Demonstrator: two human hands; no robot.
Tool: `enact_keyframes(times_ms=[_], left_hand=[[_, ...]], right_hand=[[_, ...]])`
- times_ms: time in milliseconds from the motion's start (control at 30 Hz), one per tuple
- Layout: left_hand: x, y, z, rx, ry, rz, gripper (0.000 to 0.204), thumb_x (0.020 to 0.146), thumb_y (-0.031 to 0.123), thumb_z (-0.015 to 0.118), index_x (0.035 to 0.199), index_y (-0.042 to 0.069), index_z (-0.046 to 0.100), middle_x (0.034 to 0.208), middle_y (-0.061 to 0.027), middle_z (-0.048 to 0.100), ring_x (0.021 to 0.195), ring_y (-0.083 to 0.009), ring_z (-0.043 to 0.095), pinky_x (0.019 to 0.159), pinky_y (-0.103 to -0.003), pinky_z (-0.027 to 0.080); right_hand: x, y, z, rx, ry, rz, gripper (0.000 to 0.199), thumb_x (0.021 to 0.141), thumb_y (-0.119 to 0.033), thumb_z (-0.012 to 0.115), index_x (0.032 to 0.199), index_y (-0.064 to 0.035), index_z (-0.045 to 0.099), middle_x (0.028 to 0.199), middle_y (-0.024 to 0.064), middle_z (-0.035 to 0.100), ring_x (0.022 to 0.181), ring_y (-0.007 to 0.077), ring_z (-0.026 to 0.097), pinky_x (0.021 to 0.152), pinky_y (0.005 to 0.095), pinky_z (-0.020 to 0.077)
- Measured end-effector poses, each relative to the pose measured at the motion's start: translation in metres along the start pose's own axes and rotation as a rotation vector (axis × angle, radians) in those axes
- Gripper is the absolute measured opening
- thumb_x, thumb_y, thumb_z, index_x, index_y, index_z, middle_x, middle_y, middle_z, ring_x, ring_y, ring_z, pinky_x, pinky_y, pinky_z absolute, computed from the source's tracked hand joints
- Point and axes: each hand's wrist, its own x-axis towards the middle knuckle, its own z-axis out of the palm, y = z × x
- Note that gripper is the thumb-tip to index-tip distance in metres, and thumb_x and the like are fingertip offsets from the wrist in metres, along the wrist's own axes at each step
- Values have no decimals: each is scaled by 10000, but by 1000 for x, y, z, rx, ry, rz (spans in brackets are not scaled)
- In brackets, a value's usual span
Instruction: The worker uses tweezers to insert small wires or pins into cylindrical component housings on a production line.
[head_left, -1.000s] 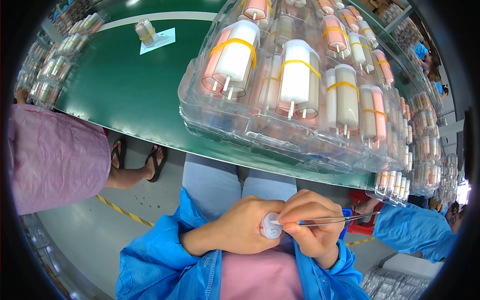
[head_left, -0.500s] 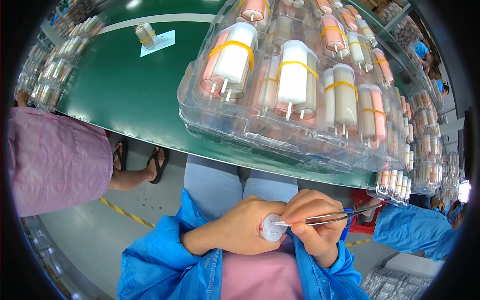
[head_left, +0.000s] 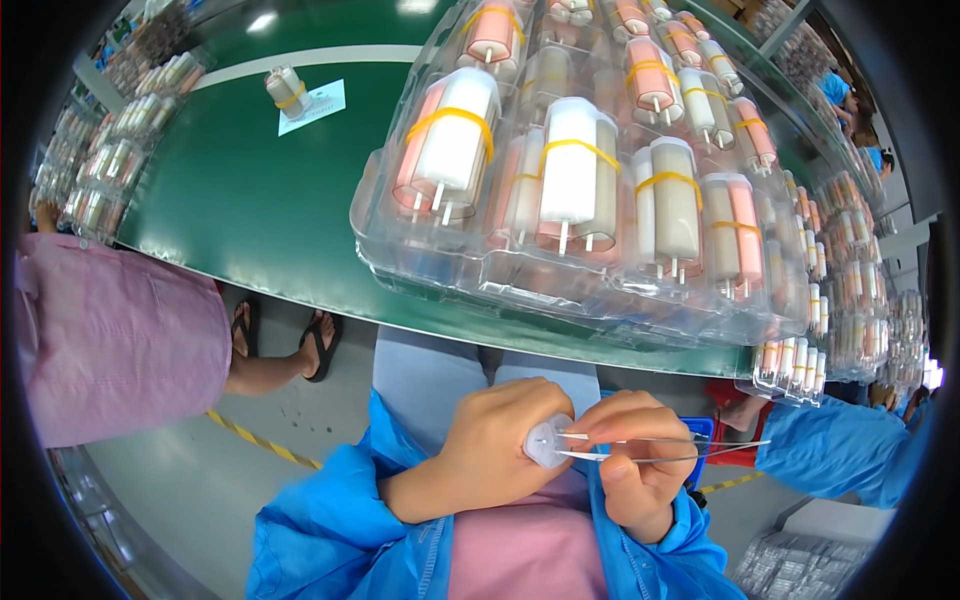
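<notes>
My left hand [head_left: 500, 440] is wrapped round a pale, translucent round piece [head_left: 546, 441], face outward, likely so the tweezers [head_left: 650, 440] gripped lightly in my right hand [head_left: 645, 465] can reach it. Their slim metal legs stand apart, white tips at its face. Ahead, a clear moulded plastic tray [head_left: 430, 262] on the green desk [head_left: 240, 180] separates smooth, yellow-banded tubes [head_left: 570, 165].
</notes>
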Motion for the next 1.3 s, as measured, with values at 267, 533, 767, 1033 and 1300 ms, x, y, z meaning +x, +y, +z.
enact_keyframes(times_ms=[267,533,767,1033,1300], left_hand=[[2,-8,7,91,181,161,219,642,30,764,773,11,590,741,-106,604,599,-212,590,513,-293,439],[-1,-7,11,180,221,111,186,631,65,736,717,63,570,645,-71,548,550,-269,559,485,-356,424],[0,-7,11,208,222,134,182,641,71,732,714,60,565,638,-74,546,551,-273,562,486,-358,422],[0,-10,10,263,249,160,180,638,66,726,705,62,559,631,-72,546,543,-268,557,480,-357,416],[2,-11,9,315,259,192,183,643,60,728,697,66,554,625,-66,543,537,-262,551,475,-353,410]], right_hand=[[1,-3,2,-161,-69,-57,187,746,0,721,901,65,639,852,179,667,722,232,646,621,292,506],[1,2,6,-173,-5,-45,152,747,21,710,879,55,644,821,159,668,674,227,641,589,282,501],[2,4,6,-199,-10,-70,153,740,25,711,878,45,647,814,145,670,663,222,636,575,283,495],[1,11,10,-146,19,-90,135,760,22,697,878,40,632,812,150,662,663,214,626,572,284,485],[0,12,11,-134,36,-88,137,777,11,696,888,44,623,820,165,657,674,214,623,580,282,481]])
